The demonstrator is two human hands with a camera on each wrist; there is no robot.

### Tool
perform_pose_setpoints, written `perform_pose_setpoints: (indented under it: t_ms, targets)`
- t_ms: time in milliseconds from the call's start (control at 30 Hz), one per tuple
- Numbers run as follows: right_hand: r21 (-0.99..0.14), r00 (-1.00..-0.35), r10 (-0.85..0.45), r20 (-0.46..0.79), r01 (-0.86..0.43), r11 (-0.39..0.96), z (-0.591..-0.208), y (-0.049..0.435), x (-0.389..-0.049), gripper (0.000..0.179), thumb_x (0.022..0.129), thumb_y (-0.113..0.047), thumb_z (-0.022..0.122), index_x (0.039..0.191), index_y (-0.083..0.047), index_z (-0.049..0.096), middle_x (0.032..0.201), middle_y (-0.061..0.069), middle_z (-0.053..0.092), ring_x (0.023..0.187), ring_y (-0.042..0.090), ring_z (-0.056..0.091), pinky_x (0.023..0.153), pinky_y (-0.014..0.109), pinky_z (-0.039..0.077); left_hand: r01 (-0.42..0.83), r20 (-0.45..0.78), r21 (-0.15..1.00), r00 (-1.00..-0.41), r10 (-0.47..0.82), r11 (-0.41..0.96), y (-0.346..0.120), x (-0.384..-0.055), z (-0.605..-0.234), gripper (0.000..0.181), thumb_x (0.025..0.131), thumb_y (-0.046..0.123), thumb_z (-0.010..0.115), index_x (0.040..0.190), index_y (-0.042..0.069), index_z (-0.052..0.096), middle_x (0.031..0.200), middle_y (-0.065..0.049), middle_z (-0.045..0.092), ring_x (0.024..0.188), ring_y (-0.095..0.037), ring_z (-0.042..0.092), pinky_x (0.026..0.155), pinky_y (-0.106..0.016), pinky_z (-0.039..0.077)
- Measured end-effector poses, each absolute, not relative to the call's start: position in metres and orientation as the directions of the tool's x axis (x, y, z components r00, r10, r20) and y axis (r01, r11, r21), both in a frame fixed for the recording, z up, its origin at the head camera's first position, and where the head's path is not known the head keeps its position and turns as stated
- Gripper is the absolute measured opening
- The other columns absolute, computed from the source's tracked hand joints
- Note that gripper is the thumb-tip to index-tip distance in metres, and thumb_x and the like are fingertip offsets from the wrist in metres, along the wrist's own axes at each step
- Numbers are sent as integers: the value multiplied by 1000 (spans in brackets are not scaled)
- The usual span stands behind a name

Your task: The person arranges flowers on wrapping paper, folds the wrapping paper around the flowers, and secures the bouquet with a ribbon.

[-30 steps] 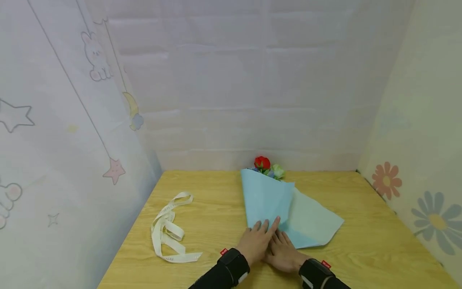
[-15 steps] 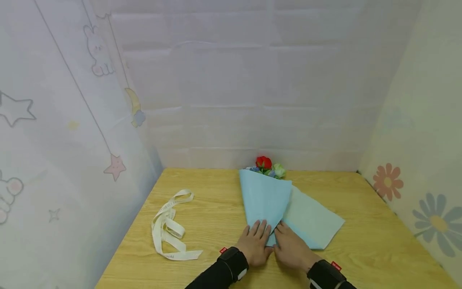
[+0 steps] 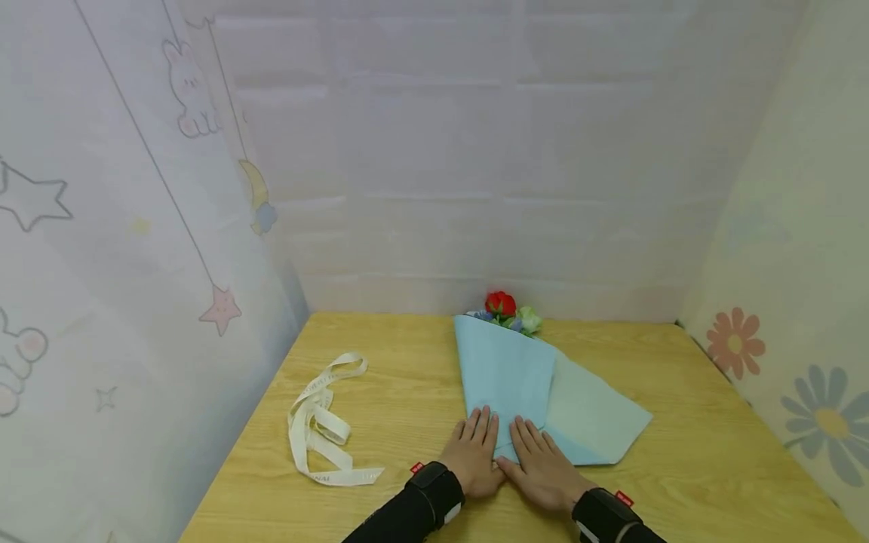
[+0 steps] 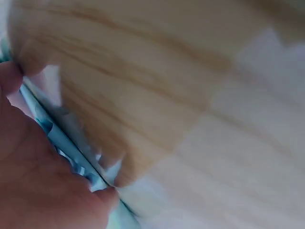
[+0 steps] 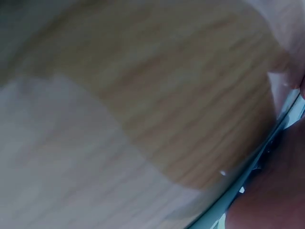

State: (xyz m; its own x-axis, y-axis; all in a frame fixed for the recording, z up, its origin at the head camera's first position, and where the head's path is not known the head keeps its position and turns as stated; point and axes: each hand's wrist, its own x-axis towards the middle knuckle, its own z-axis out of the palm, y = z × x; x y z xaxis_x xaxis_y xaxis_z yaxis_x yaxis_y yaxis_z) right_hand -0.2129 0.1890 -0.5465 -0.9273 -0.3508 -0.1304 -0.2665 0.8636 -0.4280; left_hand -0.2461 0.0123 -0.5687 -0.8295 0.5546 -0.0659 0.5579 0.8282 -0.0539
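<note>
At the near end of the blue paper [image 3: 505,366], left hand [image 3: 471,460] and right hand [image 3: 541,467] are pressing flat, grasping nothing, the pale flap [image 3: 593,415] lying nearer the right hand.

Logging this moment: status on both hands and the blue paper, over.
Left hand, right hand: fingers straight, on near end of blue paper. Flowers show past its far edge. Ribbon lies apart, left; nothing visibly blocking.

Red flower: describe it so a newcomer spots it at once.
On the wood-grain table, find the light-blue wrapping paper. Look past its far edge, toward the pale backdrop. The red flower is the only red bloom poking out there, left of the pale green flower.
</note>
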Motion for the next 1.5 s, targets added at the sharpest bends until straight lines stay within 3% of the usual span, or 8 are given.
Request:
perform_pose_setpoints:
  t_ms: [167,333,500,633,933,1267,1500]
  targets:
    - [-392,-925,-354,-135,-279,877,-546,190,-220,84,107,-61,31,160,4,19,167,22,11,154,42,7,121,60,4,558,-5,-125,-827,562,820,3,-248,-570,80,103,69,16,165,18,18,170,-2,16,156,-20,13,122,-40,22]
    - [-408,-928,-344,-145,-261,875,-543,188,-218,85,106,-60,34,159,5,20,167,23,11,154,42,7,121,61,3,593,-9,-110,-803,596,797,-7,-246,-569,87,101,71,8,163,13,22,169,-4,20,155,-21,16,122,-40,22]
    - [-386,-928,-336,-163,-253,887,-560,194,-217,90,103,-69,31,161,-1,19,169,16,10,155,37,6,121,58,4,636,4,26,-772,636,772,-11,-253,-569,65,110,47,21,160,7,30,165,-9,28,153,-26,23,122,-43,23]
    - [-378,-922,-347,-171,-263,887,-565,201,-221,92,102,-69,34,161,0,21,169,17,10,155,38,7,121,59,4,579,44,61,-815,577,813,-2,-278,-570,59,110,40,30,158,6,33,163,-10,33,151,-28,28,120,-45,26]
    - [-409,-909,-364,-203,-259,875,-565,200,-219,93,101,-70,36,162,-3,18,169,17,7,155,40,5,120,60,0,369,-32,142,-926,377,918,14,-340,-577,64,109,40,31,162,6,20,169,-11,17,155,-27,15,123,-46,17]
    - [-443,-891,-401,-212,-278,852,-545,191,-210,91,102,-66,38,162,0,16,169,20,7,154,41,6,120,63,3,240,-52,181,-966,253,954,11,-401,-578,64,108,36,30,162,4,18,169,-13,16,156,-29,13,124,-49,10]
    - [-478,-894,-397,-208,-261,839,-561,197,-219,92,101,-67,40,162,-1,17,169,19,7,154,42,3,119,63,1,202,-71,238,-972,224,950,10,-442,-576,64,108,34,28,163,5,14,170,-12,12,156,-32,9,124,-51,8]
